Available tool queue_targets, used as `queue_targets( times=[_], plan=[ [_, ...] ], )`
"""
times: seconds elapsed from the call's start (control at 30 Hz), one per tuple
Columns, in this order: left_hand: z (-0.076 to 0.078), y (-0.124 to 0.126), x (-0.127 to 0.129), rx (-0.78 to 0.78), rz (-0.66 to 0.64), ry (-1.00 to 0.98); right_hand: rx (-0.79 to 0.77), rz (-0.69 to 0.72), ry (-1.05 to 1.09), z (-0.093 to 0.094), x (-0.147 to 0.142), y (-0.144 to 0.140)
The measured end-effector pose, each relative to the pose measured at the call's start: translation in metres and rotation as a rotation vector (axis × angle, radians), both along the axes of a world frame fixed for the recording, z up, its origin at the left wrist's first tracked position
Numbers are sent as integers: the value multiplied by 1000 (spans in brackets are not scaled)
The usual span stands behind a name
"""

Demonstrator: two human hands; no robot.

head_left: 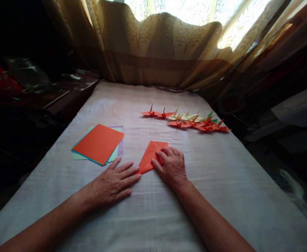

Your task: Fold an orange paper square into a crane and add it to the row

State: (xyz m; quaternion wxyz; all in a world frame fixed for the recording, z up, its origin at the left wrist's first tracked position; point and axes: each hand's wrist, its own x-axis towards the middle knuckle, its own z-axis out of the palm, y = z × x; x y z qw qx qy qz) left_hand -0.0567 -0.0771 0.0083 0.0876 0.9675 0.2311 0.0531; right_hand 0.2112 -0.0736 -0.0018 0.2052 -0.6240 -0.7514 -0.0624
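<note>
Where fingers (166, 151) press (seemingly), folded paper (150, 156) lies.

Pale cloth-covered surface (221, 196): paper stack (98, 143), folded orange paper (150, 152), paper cranes (192, 124).

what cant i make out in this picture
All in the head view:
- Right side of the folded orange paper: partly covered by the right hand.
- Lower sheets in the stack: mostly hidden under the orange top sheet.
- Exact count of paper cranes: small and overlapping.
- Clutter at far left: lost in shadow.
- Forearms: cut off by the bottom edge.
</note>
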Motion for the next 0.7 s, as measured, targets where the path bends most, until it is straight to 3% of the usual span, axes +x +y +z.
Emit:
queue_targets(
  times=[0.7],
  plan=[
    [-3, -2, 3, 35, 16, -9, -21, -42, 69, -3, -2, -3]
  ],
)
